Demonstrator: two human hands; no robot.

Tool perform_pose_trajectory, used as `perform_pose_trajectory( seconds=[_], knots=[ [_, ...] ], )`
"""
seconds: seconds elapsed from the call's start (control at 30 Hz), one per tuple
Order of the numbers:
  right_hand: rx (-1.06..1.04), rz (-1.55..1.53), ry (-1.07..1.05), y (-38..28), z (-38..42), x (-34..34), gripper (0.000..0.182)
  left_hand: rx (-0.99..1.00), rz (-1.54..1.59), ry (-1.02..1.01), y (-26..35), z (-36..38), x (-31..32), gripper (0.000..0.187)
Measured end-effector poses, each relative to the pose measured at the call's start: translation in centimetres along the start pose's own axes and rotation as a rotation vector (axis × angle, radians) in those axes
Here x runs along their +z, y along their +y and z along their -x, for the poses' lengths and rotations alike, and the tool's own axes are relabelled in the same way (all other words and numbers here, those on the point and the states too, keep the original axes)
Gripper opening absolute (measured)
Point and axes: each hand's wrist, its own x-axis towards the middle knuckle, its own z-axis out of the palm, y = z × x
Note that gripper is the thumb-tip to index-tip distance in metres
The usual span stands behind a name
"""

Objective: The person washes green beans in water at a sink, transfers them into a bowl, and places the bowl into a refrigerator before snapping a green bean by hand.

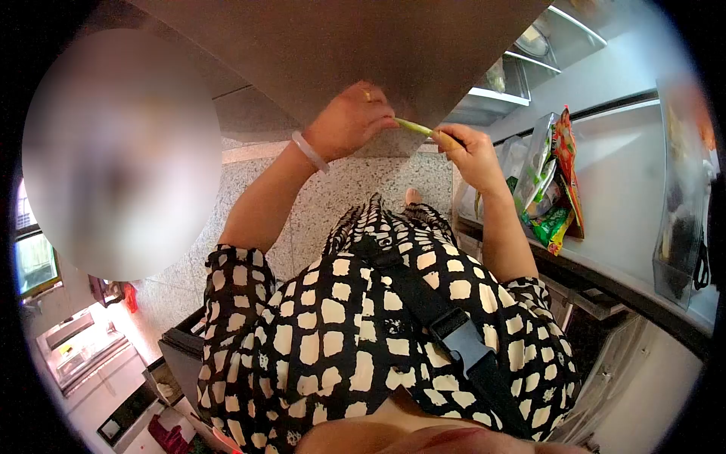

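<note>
A thin yellow-green vegetable stalk (414, 127) stretches between my two hands in front of a dark brown panel; its exact kind is not clear. Its narrow end meets the fingertips of my left hand (355, 117), which are pinched together. A ring and a pale bangle show on that hand and wrist. My right hand (474, 157) has thumb and fingers closed on the stalk's thicker, paler end. Part of the stalk is hidden by the fingers.
To the right, an open refrigerator door (616, 174) holds colourful packets (556, 189) in its rack. Clear fridge shelves (514, 79) show at the upper right. The brown panel (340, 45) spans the top. Speckled floor (291, 197) lies below, and a blurred round patch covers the left.
</note>
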Motion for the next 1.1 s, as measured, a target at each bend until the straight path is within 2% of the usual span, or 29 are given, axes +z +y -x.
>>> perform_pose_trajectory(
  seconds=[0.1,0.17,0.2,0.27,0.3,0.4,0.47,0.5,0.57,0.67,0.7,0.77,0.8,0.87,1.0,1.07,1.1],
  knots=[
    [0.014,-0.02,0.019,0.0,0.3,0.1,0.021,-0.276,0.319,0.052,-0.3,0.9,0.9,0.012],
    [-0.007,0.035,0.097,-0.2,0.7,0.4,0.02,-0.631,0.568,0.415,-1.3,1.3,0.4,0.013],
    [0.07,-0.001,0.086,-0.1,0.9,0.2,0.02,-0.807,0.687,0.603,-1.7,1.5,0.1,0.014],
    [0.225,-0.074,0.066,-0.1,1.2,-0.4,0.02,-0.625,0.613,0.585,-1.8,1.6,-0.8,0.014],
    [0.128,-0.024,0.011,-0.2,1.1,-0.5,0.02,-0.536,0.578,0.573,-1.7,1.5,-0.9,0.015],
    [-0.115,0.095,-0.128,-1.0,0.7,-0.1,0.021,0.037,-0.094,0.259,-0.2,0.7,1.0,0.016],
    [-0.226,0.138,-0.155,-1.6,0.2,0.4,0.021,0.029,-0.02,0.082,2.4,-0.2,1.4,0.017],
    [-0.186,0.093,-0.152,-1.9,0.0,0.2,0.021,0.026,0.018,-0.007,3.4,-0.3,1.5,0.018],
    [-0.105,0.003,-0.146,-2.3,-0.2,-0.2,0.019,-0.051,0.04,-0.051,3.6,0.0,1.8,0.018],
    [-0.181,0.071,-0.149,-2.8,-0.3,-0.8,0.018,-0.078,0.013,-0.095,3.3,0.1,2.1,0.02],
    [-0.13,0.126,-0.161,-2.6,-0.3,-1.0,0.018,-0.074,-0.005,-0.105,3.3,0.2,2.2,0.02],
    [-0.027,0.238,-0.185,-2.2,-0.4,-1.9,0.018,-0.018,-0.153,-0.021,2.2,0.2,1.9,0.019],
    [0.007,0.172,-0.161,-2.0,-0.3,-2.2,0.018,0.01,-0.227,0.024,1.6,0.2,1.8,0.018],
    [0.074,0.042,-0.118,-1.8,0.1,-2.6,0.018,-0.299,0.215,0.147,1.0,0.5,1.7,0.017],
    [-0.089,0.133,-0.076,-2.9,0.7,-1.5,0.018,-0.789,0.972,0.37,1.4,0.4,3.0,0.018],
    [-0.173,0.207,-0.035,-3.0,0.8,-1.3,0.018,-0.815,0.807,0.488,-0.7,1.2,3.0,0.02],
    [-0.143,0.216,-0.039,-2.8,1.1,-1.8,0.019,-0.828,0.721,0.545,-1.7,1.8,2.7,0.021]
  ],
)
